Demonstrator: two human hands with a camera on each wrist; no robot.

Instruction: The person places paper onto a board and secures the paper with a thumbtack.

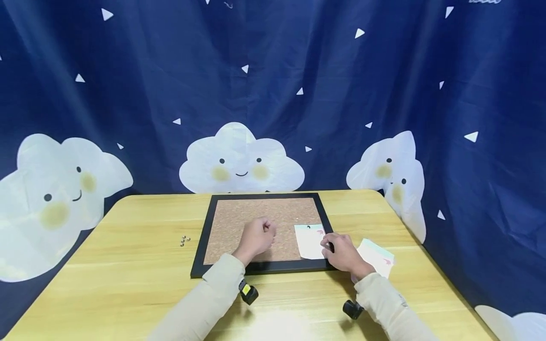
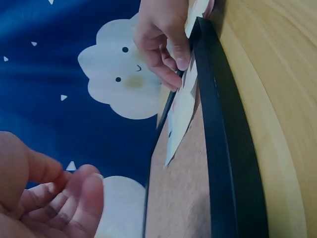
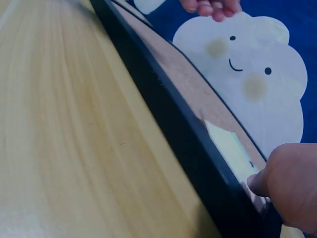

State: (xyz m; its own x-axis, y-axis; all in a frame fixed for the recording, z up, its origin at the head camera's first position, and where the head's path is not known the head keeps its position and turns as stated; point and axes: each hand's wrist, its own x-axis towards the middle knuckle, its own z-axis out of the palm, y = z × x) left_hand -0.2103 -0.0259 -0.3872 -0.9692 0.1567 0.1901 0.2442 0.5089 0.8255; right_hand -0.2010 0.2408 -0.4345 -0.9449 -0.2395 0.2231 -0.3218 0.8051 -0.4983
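Observation:
A black-framed cork board (image 1: 251, 229) lies on the wooden table. On its right part lies a white note sheet (image 1: 304, 244) with a pale blue top edge, a pink print and a small dark pin (image 1: 309, 227) near the top. My right hand (image 1: 341, 251) rests thumb and fingertips, held apart, on the sheet's right edge; its thumb (image 3: 257, 183) touches the paper. Above the cork hovers my left hand (image 1: 257, 236), fingers loosely curved and thumb near them (image 2: 57, 196). Nothing shows between those fingers.
Several small pins (image 1: 184, 240) lie on the table left of the board. More note sheets (image 1: 377, 255) lie right of it, partly under my right wrist. A dark blue curtain (image 1: 273, 94) with clouds hangs behind the table.

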